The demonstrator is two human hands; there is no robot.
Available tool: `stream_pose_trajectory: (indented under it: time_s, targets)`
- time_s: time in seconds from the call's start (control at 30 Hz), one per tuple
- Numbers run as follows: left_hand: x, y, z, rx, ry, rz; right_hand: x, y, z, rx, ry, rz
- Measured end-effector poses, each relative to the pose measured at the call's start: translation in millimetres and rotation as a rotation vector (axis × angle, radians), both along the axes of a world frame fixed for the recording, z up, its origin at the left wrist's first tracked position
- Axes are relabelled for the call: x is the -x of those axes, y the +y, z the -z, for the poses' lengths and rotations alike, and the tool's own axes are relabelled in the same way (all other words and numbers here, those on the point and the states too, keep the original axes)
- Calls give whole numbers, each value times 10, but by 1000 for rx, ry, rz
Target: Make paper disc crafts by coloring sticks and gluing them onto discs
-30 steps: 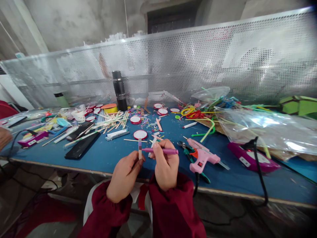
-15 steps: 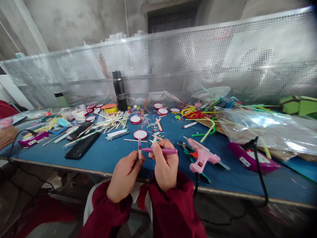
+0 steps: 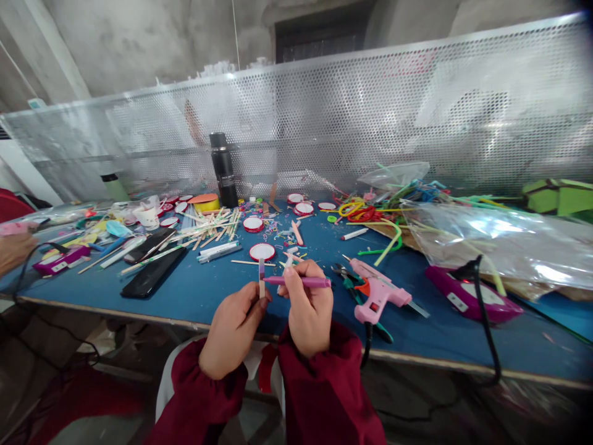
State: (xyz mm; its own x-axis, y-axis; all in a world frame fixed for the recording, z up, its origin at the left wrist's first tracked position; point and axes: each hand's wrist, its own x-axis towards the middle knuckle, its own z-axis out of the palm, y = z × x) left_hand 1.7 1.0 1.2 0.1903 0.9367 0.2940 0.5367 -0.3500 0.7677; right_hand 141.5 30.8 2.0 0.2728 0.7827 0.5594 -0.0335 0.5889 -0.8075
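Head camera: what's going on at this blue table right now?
A person in dark red sleeves holds a small wooden craft stick upright in the left hand and a purple marker pen in the right hand, its tip at the stick's purple-coloured top. A pink hot glue gun lies on the blue table just right of the hands.

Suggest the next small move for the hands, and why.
Probably stroke the purple marker lower along the wooden stick: the right hand has its tip at the stick, the left hand holds it upright, and only the top looks purple.
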Motion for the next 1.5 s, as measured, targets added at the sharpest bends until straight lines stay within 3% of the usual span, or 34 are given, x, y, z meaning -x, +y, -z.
stream_pose_trajectory:
  time_s: [1.5]
  targets:
    - [-4, 5, 4, -1, -21, 9, 2, 0, -7, -5, 11, 50]
